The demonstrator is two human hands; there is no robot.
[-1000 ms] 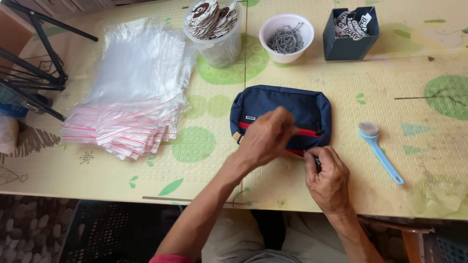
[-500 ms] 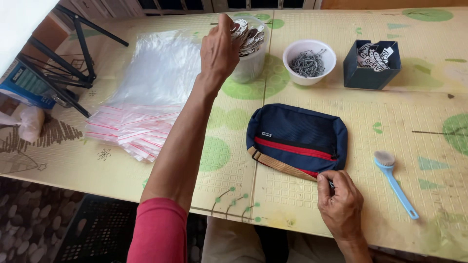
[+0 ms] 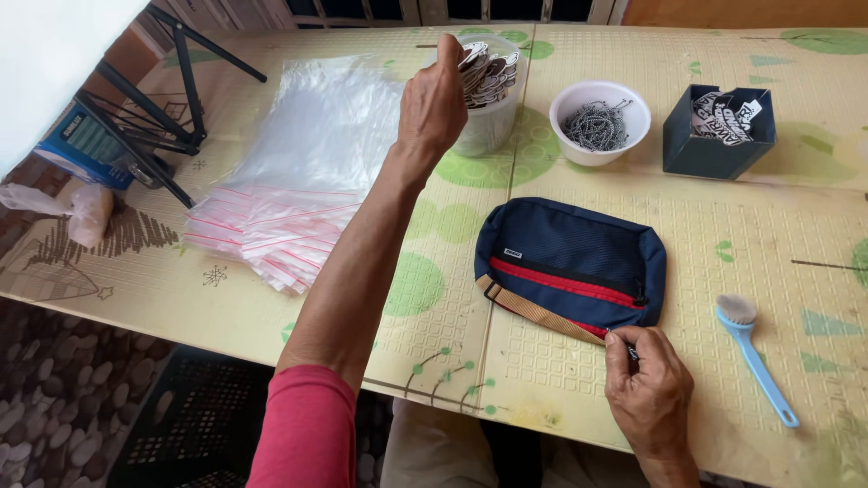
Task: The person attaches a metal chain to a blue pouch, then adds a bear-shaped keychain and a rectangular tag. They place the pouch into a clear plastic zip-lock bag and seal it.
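Over tag tub (image 3: 488,117), left hand (image 3: 434,108).

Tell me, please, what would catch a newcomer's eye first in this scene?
Probably the left hand, reaching far across the table into the clear tub of small printed tags at the back. Next comes the navy pouch with its red zip at the front centre, the right hand pinching its near corner. A fanned stack of clear bags lies to the left.
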